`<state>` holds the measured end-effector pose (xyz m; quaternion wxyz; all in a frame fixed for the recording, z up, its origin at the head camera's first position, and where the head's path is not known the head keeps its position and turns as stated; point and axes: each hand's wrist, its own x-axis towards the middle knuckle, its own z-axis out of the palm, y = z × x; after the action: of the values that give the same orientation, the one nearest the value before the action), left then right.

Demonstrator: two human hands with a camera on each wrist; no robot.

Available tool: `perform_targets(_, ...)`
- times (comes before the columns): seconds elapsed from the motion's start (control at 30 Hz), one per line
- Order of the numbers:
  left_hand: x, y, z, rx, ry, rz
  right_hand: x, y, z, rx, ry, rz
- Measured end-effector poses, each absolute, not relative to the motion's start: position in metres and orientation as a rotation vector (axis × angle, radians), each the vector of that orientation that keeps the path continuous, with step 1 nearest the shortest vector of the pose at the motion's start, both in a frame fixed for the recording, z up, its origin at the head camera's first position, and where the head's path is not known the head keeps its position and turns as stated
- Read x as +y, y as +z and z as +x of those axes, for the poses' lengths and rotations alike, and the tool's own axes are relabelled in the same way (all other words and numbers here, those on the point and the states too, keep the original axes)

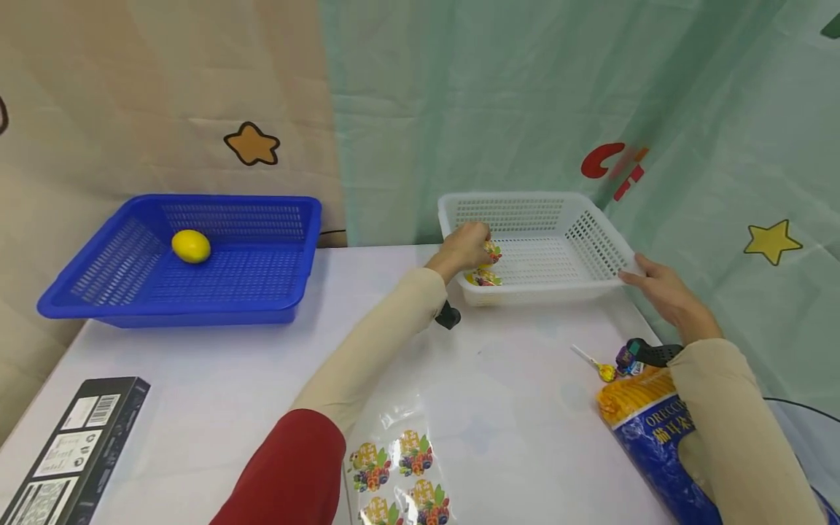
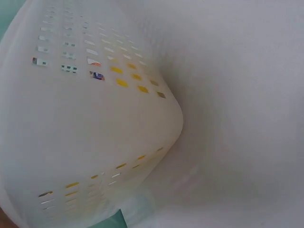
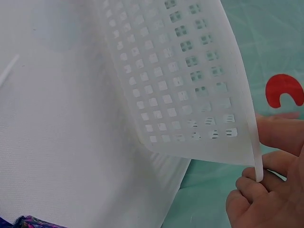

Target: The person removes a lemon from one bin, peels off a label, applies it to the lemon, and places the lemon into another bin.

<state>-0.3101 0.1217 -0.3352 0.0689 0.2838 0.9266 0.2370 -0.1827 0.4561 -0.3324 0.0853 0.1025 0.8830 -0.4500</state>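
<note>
At the left end of the white basket point(image 1: 551, 293), my left hand point(image 1: 461, 249) reaches over the rim and holds a small packet with a fruit print point(image 1: 484, 278), its fingertips partly hidden. In the left wrist view, yellow patches show through the holes of the basket wall point(image 2: 95, 123); the hand itself is almost out of that view. My right hand point(image 1: 666, 292) pinches the basket's right rim, thumb on one side and fingers curled on the other, as the right wrist view shows at the rim point(image 3: 247, 109).
A blue basket point(image 1: 197, 319) holds a lemon point(image 1: 191, 246). Nearer lie a black box point(image 1: 75, 452), a clear fruit-print bag point(image 1: 400, 467), a lollipop point(image 1: 605, 372), purple-wrapped candy point(image 1: 626, 359) and a blue-and-yellow pasta bag point(image 1: 656, 430) under the right forearm. Curtains point(image 1: 394, 109) hang behind the table.
</note>
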Motion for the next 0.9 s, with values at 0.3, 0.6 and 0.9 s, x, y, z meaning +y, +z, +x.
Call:
perform_targets(0.3, 0.118, -0.344, -0.306, 2.927, 0.348, 0.887, 0.449, -0.333, -0.187, 2.619, -1.359, 0.309)
perform_targets(0.6, 0.113, -0.344, -0.306, 2.881, 0.406, 0.909, 0.446, -0.333, -0.188, 2.614, -1.342, 0.314)
perform_targets(0.9, 0.098, -0.338, -0.3, 2.868, 0.557, 1.007, 0.448, -0.331, -0.19, 2.628, -1.339, 0.311)
